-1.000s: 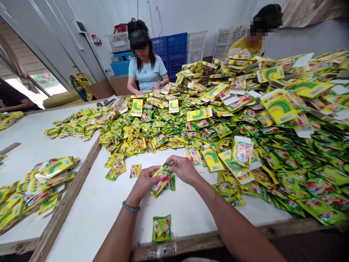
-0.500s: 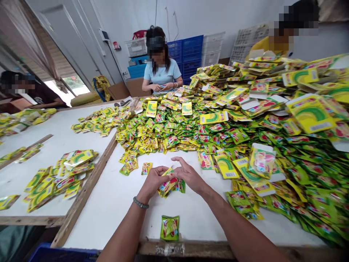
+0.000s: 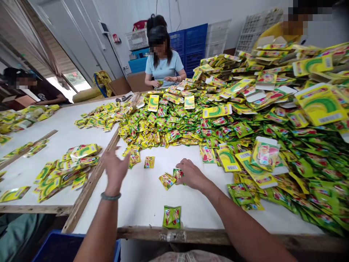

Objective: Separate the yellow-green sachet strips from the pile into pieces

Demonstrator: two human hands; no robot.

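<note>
My left hand (image 3: 116,168) is raised over the wooden divider at the left, blurred, with its fingers apart and nothing visible in them. On the white table my right hand (image 3: 192,175) has its fingers curled onto a small green candy packet (image 3: 178,174), partly covering it. Touching or just beside that packet lies a yellow packet (image 3: 167,181). Another yellow packet (image 3: 149,162) is farther back, and a green packet (image 3: 171,217) rests at the table's front edge.
A large heap of green and yellow packets (image 3: 163,127) spreads across the back and right, with flat yellow boxes (image 3: 229,160) on top. Left of the wooden divider (image 3: 92,185) lies a pile of filled-looking boxes (image 3: 62,173). A blue crate (image 3: 62,247) stands below. Co-workers sit around the table.
My left hand has left the middle and swung left, opening; the yellow item it held is no longer in it. My right hand has lowered onto the green packet.
</note>
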